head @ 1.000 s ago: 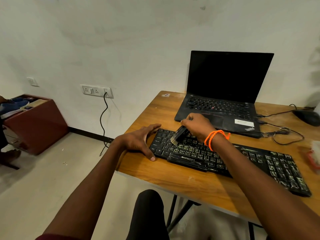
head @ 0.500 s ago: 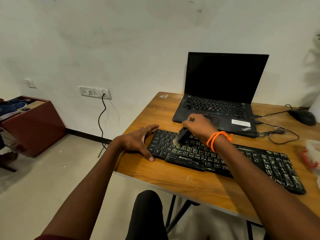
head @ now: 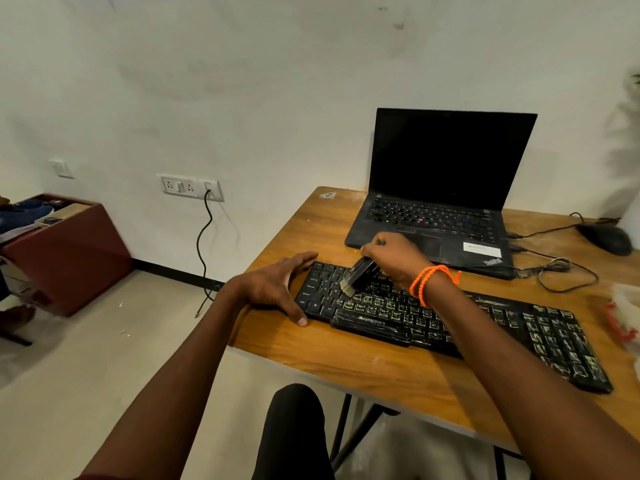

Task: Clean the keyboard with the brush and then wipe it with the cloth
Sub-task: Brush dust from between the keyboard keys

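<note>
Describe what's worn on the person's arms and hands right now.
Both forearms are bare, with no gloves. The right hand has a bright orange beaded cord looped round the wrist in several strands. The left hand wears nothing visible; a sliver of dark red sleeve shows at the frame's bottom edge.

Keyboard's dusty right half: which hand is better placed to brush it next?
Right. The right hand already grips the brush, bristles on the keyboard. The left hand rests against its left end, steadying it.
</note>
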